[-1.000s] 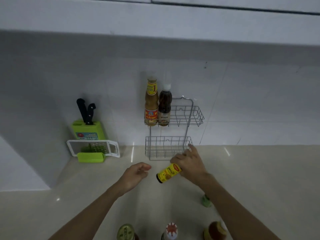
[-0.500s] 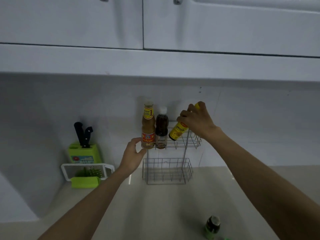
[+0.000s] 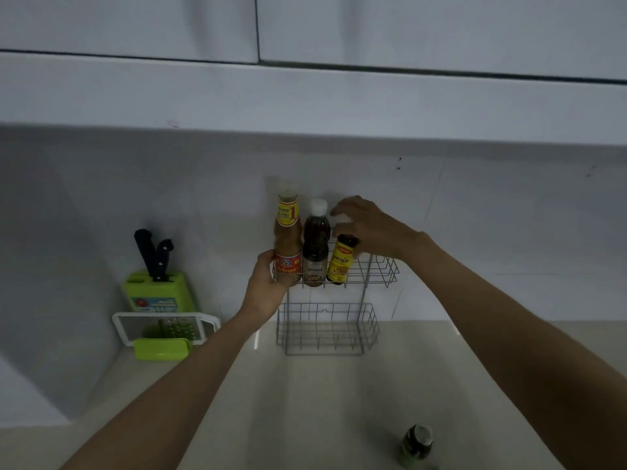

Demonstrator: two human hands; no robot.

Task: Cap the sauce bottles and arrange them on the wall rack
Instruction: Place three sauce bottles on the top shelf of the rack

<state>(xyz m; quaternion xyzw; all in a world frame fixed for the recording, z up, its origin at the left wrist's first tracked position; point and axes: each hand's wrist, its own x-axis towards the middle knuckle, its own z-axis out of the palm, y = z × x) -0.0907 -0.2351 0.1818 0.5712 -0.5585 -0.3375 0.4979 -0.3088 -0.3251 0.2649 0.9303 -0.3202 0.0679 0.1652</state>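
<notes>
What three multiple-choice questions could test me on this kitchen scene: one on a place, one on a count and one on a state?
1. Where does the short yellow-labelled bottle stand?
A. on the counter
B. in the upper basket of the grey wire wall rack
C. inside the knife block

2. How many bottles stand in that upper basket?
A. two
B. four
C. three

3. What state is the rack's lower basket in?
A. holding no bottles
B. packed with bottles
C. lying fallen on its side

Answers:
1 B: it stands there, right of the dark white-capped bottle.
2 C: the tall amber bottle on the left makes the third.
3 A: only bare wires show in it.
</notes>
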